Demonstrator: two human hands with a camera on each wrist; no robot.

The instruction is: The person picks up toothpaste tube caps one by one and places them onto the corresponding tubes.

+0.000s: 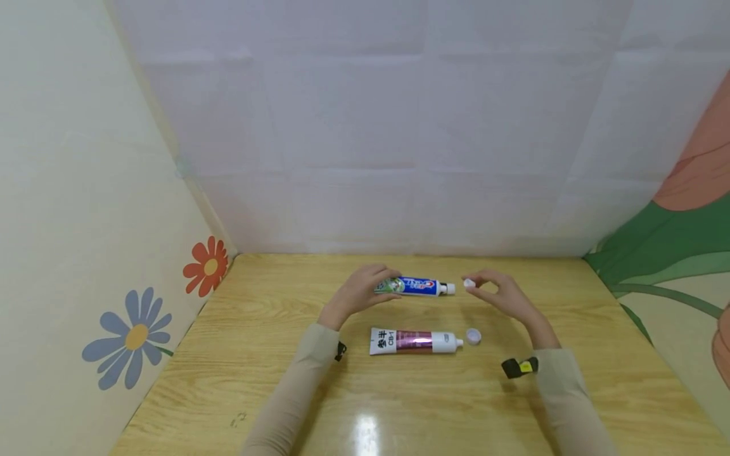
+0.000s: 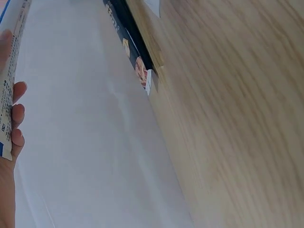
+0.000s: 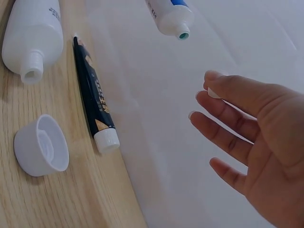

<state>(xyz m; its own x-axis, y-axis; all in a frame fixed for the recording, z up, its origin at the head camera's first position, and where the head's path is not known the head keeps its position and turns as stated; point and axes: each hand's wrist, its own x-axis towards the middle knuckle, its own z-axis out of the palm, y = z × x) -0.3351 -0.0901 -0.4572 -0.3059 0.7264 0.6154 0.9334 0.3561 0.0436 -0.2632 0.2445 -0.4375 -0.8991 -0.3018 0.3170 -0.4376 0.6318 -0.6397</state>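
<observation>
My left hand point(image 1: 365, 290) grips a blue and green toothpaste tube point(image 1: 419, 286), held above the table. In the right wrist view the open nozzle of this toothpaste tube point(image 3: 175, 21) shows, greenish inside. Between thumb and fingertip, my right hand point(image 1: 502, 294) pinches a small white cap point(image 1: 469, 284), apart from the nozzle. The cap is mostly covered by the fingers in the right wrist view. Nearer to me, a white and purple-pink toothpaste tube point(image 1: 416, 341) lies uncapped, and a wide white cap point(image 1: 473, 336) sits beside its nozzle.
A black toothpaste tube point(image 3: 94, 90) with its white cap on lies on the wooden table point(image 1: 262, 380), behind the blue one, which mostly hides it in the head view. A white cloth-like backdrop point(image 1: 399, 158) rises at the table's far edge. Flower-patterned panels point(image 1: 137, 335) flank the sides.
</observation>
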